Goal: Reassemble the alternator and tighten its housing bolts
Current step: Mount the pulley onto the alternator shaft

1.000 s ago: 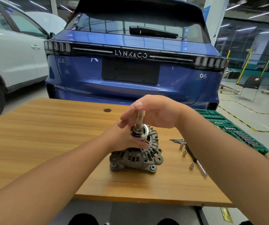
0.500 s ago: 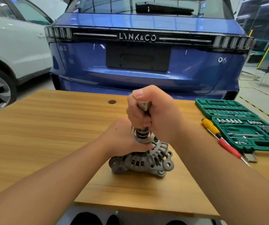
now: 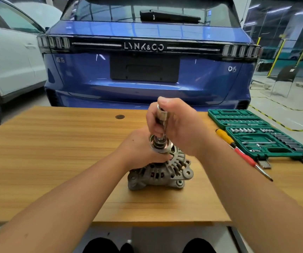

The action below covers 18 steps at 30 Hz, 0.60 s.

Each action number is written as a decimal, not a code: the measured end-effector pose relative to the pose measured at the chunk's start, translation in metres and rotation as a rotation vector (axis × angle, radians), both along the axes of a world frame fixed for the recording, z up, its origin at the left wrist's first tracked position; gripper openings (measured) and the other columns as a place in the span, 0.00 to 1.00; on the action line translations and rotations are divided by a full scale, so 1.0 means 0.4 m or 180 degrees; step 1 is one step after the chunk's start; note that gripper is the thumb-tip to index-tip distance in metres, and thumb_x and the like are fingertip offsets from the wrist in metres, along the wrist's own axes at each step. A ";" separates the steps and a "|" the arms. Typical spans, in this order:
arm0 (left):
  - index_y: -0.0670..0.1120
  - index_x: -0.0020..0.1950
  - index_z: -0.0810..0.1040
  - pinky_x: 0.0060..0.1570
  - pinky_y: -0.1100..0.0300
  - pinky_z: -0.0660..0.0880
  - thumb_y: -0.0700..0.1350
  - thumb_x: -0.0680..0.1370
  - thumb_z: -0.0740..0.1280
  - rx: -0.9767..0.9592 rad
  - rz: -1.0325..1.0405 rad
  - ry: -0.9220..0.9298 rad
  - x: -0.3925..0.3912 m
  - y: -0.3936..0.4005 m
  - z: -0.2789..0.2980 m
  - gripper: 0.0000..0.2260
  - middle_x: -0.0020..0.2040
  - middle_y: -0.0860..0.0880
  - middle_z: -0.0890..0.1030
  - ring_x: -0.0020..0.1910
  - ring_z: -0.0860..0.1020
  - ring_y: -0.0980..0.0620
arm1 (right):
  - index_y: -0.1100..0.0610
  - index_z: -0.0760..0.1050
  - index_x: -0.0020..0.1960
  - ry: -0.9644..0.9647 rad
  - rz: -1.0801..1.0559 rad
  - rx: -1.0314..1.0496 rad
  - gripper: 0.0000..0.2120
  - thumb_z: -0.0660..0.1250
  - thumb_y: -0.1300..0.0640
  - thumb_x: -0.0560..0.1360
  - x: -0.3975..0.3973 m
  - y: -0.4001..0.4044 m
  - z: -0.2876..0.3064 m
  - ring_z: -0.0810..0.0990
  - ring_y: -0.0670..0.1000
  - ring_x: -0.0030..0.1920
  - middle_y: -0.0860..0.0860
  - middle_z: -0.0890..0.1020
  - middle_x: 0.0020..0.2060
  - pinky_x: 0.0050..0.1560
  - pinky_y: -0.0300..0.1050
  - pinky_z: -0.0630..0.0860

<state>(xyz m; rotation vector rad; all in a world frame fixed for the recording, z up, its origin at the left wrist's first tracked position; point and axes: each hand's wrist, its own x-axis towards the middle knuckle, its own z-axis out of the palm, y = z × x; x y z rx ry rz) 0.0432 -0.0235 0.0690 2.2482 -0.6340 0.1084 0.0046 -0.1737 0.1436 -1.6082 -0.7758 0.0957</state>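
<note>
A grey cast alternator (image 3: 163,170) stands on the wooden table (image 3: 46,161) with its grooved pulley (image 3: 160,144) pointing up. My left hand (image 3: 143,148) grips the housing just under the pulley on its left side. My right hand (image 3: 178,125) is wrapped round a silver socket tool (image 3: 161,115) that stands upright on the pulley's centre; the thumb lies over its top end. The tool's lower tip and the pulley nut are hidden.
An open green socket set case (image 3: 260,136) lies at the right of the table. A screwdriver with a yellow and red handle (image 3: 238,148) lies beside it. A blue car (image 3: 147,61) stands right behind the table, a white car (image 3: 6,61) at the left.
My right hand went from a loose fingertip hold on the tool to a full fist round it. The head camera has swung right, bringing the socket case and screwdriver into view.
</note>
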 end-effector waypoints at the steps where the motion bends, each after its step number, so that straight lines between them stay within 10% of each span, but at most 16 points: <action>1: 0.62 0.48 0.79 0.41 0.70 0.72 0.58 0.66 0.81 0.0065 0.0001 -0.0020 0.000 0.003 -0.002 0.16 0.42 0.68 0.81 0.45 0.77 0.70 | 0.58 0.79 0.39 0.0047 0.0489 -0.0182 0.17 0.60 0.48 0.76 0.017 -0.021 0.019 0.72 0.51 0.37 0.50 0.76 0.33 0.44 0.47 0.70; 6: 0.61 0.49 0.80 0.44 0.71 0.75 0.59 0.69 0.79 0.0277 -0.0163 0.0009 0.000 0.005 0.005 0.12 0.46 0.64 0.82 0.48 0.77 0.69 | 0.61 0.85 0.49 0.0310 0.1924 -0.0861 0.20 0.64 0.45 0.75 0.107 -0.011 0.076 0.79 0.66 0.54 0.58 0.85 0.43 0.62 0.66 0.71; 10: 0.59 0.49 0.80 0.44 0.65 0.77 0.56 0.67 0.81 0.0114 -0.0065 0.0132 0.003 0.005 0.004 0.15 0.46 0.64 0.82 0.46 0.79 0.64 | 0.54 0.73 0.31 0.0605 0.2114 -0.0550 0.18 0.66 0.43 0.73 0.126 0.002 0.052 0.70 0.47 0.27 0.46 0.73 0.25 0.34 0.40 0.70; 15: 0.59 0.47 0.80 0.46 0.53 0.79 0.56 0.66 0.79 0.0093 -0.0114 0.0066 -0.001 -0.007 0.008 0.14 0.42 0.59 0.83 0.44 0.81 0.59 | 0.54 0.66 0.26 0.0260 0.0428 0.0465 0.16 0.61 0.47 0.68 0.042 0.021 -0.008 0.60 0.49 0.25 0.48 0.64 0.21 0.29 0.40 0.62; 18: 0.63 0.38 0.76 0.33 0.65 0.71 0.64 0.61 0.68 0.0137 -0.0144 0.0009 -0.012 -0.011 0.017 0.10 0.36 0.69 0.79 0.37 0.77 0.66 | 0.57 0.64 0.26 -0.0352 -0.1093 0.0940 0.19 0.58 0.49 0.71 -0.012 0.077 -0.039 0.62 0.49 0.27 0.54 0.63 0.23 0.31 0.44 0.63</action>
